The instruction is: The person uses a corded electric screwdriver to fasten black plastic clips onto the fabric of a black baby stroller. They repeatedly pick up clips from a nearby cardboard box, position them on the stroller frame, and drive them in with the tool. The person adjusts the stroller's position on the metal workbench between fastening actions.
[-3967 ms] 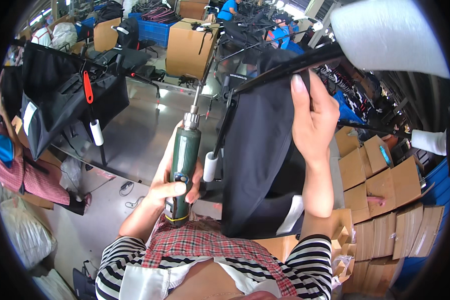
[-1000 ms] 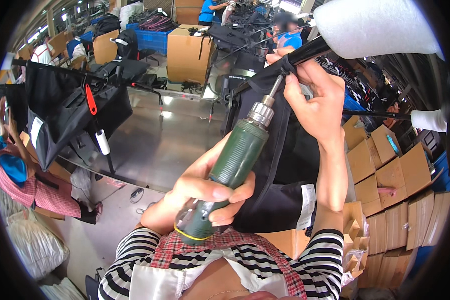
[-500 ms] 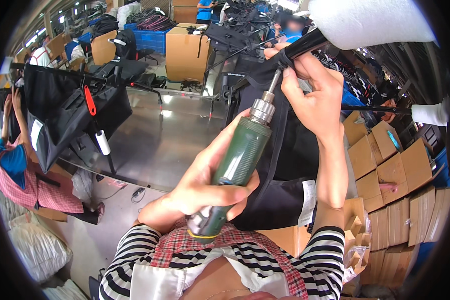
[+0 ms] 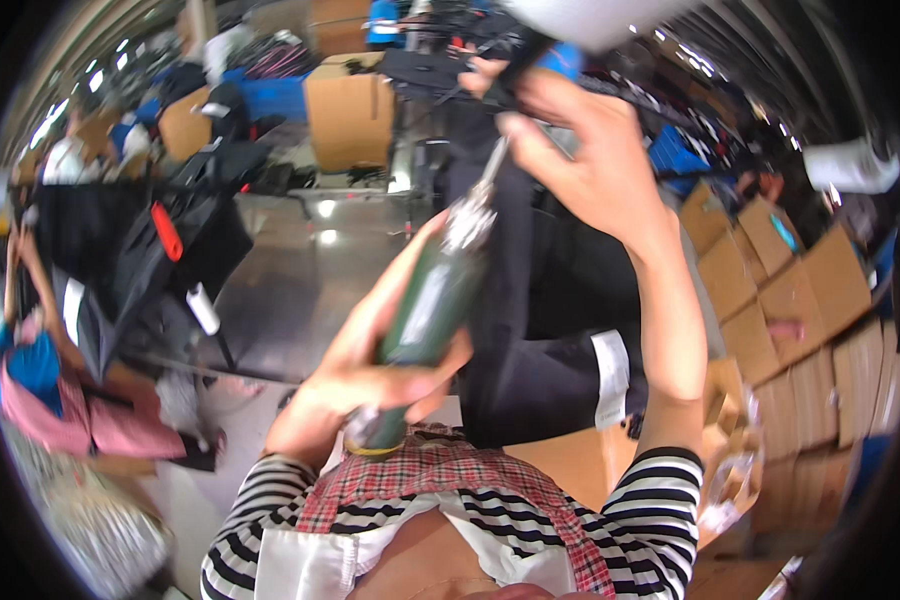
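Observation:
My left hand (image 4: 365, 375) is wrapped round the green body of a power screwdriver (image 4: 425, 310), which tilts up and away from me. Its blurred metal bit points at the black tube (image 4: 518, 70), close to my right fingertips. With its fingers curled round that tube and the black fabric at it, my right hand (image 4: 600, 165) grips the frame. Below hangs black fabric (image 4: 495, 290) with a white label (image 4: 611, 375). White foam wrap (image 4: 610, 18) covers the tube's upper end. Blur hides whether the bit touches a screw.
To the left, a black fabric piece (image 4: 100, 260) with a red part (image 4: 166, 232) hangs near a co-worker in a pink apron (image 4: 45, 400). Cardboard boxes (image 4: 810, 290) are stacked at right. A shiny metal table (image 4: 290, 290) lies ahead; a large carton (image 4: 348, 120) stands behind it.
Both hands, the screwdriver and the tube end have shifted left and slightly up in the picture. The bit appears to have drawn slightly back from the tube; motion blur has increased.

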